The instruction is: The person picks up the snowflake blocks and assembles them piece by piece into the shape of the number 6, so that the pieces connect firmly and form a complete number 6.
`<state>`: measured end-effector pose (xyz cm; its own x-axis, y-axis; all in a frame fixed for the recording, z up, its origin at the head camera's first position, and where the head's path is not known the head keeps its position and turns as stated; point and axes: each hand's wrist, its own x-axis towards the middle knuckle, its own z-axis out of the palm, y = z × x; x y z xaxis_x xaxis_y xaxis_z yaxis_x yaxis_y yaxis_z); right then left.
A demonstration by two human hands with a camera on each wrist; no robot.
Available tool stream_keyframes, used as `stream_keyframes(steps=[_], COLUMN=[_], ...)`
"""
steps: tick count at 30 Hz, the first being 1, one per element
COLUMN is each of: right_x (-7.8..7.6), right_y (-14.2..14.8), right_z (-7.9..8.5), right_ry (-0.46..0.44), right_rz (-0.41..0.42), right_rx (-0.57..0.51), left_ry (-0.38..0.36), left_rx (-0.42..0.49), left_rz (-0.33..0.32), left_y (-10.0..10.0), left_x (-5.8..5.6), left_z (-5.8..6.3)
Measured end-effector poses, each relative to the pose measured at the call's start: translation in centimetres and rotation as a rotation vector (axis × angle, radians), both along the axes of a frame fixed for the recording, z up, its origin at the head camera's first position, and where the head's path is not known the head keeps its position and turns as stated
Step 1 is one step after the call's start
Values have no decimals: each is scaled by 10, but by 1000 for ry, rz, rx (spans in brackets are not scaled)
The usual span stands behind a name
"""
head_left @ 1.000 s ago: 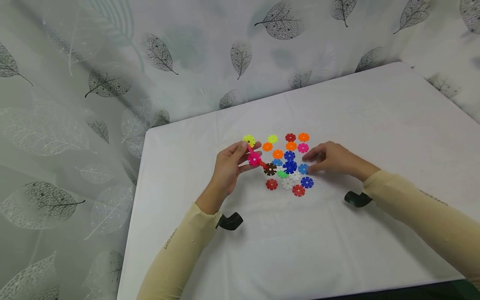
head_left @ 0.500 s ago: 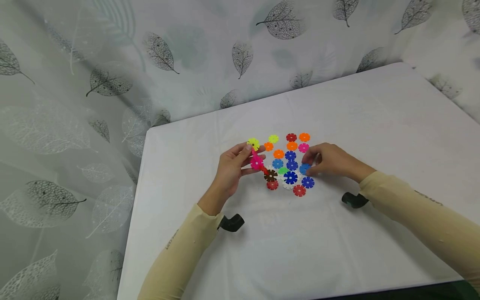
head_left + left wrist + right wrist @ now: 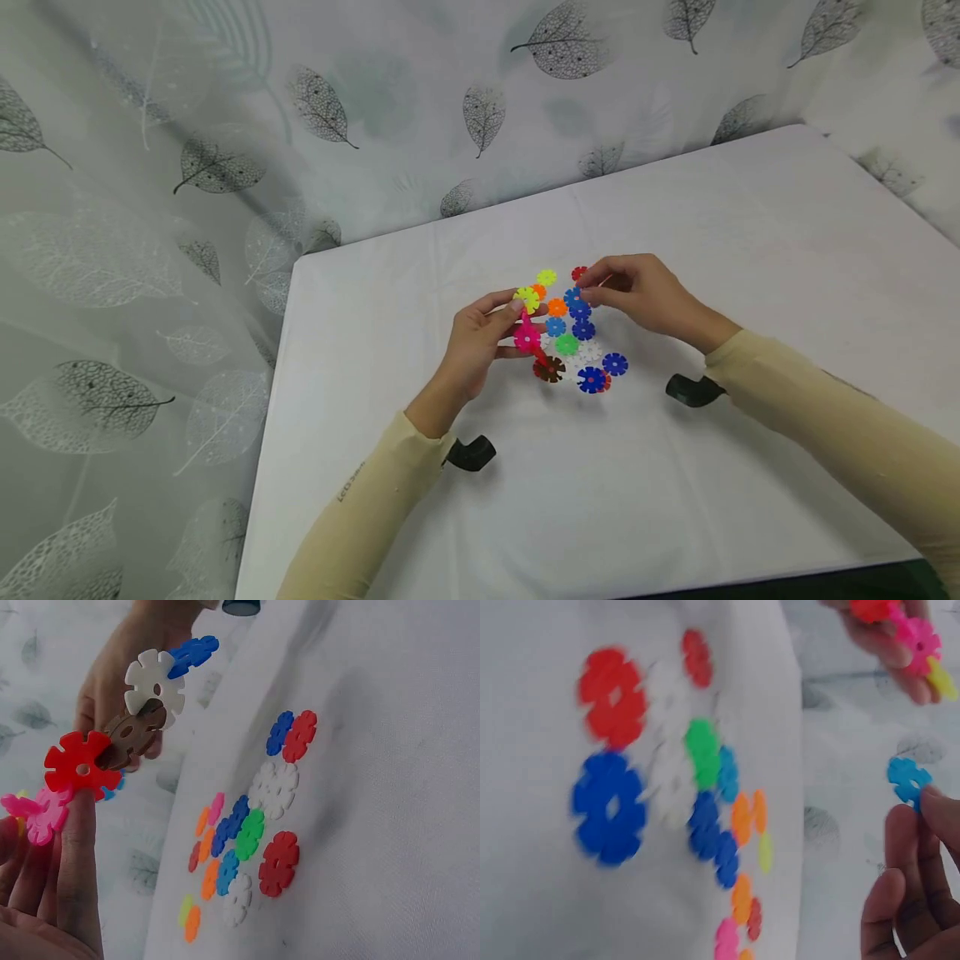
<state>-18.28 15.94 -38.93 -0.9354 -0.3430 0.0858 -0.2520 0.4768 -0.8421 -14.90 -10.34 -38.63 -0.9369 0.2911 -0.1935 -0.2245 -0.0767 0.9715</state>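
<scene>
My left hand (image 3: 474, 350) holds a chain of interlocked notched plastic snowflake discs at its yellow end (image 3: 527, 300). From there the chain runs through pink (image 3: 527, 338), red (image 3: 81, 766), brown (image 3: 135, 735) and white (image 3: 154, 684) to a dark blue disc (image 3: 193, 655). Between thumb and fingertips, my right hand (image 3: 645, 298) pinches a single light blue disc (image 3: 907, 778), raised over the table. The two hands are close together, the right one to the right of the chain. In the left wrist view, the red disc partly hides the light blue one.
Below the hands, loose discs lie flat on the white-covered table (image 3: 570, 492): green (image 3: 567, 344), orange (image 3: 557, 307), a blue one (image 3: 615, 364) and several others. A leaf-patterned curtain (image 3: 405, 108) hangs behind and at the left.
My right hand has picked up the light blue disc from the right of the group and moved up and left. The left hand has shifted right and slightly nearer with the chain.
</scene>
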Motion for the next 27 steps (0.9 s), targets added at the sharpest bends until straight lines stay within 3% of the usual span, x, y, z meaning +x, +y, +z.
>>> stream_keyframes(steps=[5,11,27], right_x=[0,1,1], right_y=[-14,-22,-21], right_z=[13,17,15], right_ry=[39,69,93], right_rz=[-11,60,125], right_rx=[-141,-247,-349], left_ry=[-24,-38,-42], left_rx=[-39,-52,-67], left_rz=[14,8,-11], left_y=[2,3,6], left_x=[1,1,2], left_z=[0,1,3])
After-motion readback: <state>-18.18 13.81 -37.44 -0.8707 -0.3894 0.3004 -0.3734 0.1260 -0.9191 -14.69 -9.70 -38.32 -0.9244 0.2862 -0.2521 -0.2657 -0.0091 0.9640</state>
